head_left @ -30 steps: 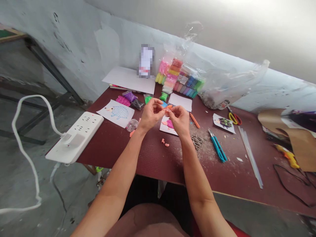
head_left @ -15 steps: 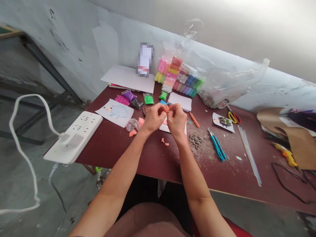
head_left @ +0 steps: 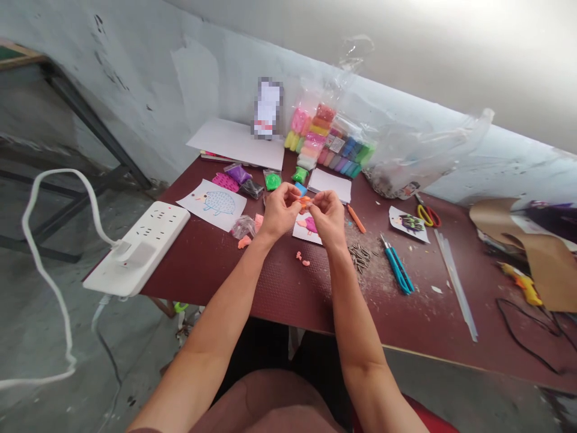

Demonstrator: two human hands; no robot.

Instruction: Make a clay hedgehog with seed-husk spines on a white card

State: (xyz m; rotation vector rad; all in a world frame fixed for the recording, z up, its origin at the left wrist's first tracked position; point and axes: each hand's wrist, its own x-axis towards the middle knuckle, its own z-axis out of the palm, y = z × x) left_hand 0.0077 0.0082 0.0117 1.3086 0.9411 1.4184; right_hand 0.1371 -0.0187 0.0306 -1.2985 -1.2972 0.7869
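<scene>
While left grip [head_left: 280,211] and right grip [head_left: 329,216] pinch shut on orange piece [head_left: 305,201], maroon table [head_left: 274,285] adjoins pale wall [head_left: 148,78].

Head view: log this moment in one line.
left hand: holds orange piece | right hand: holds same piece | pink bits: on table | teal tool: right of hands

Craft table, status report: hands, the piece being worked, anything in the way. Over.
Left hand and right hand pinching small orange piece. White sheet partly hidden by right hand. Dark seed-like pile beside right forearm.
</scene>
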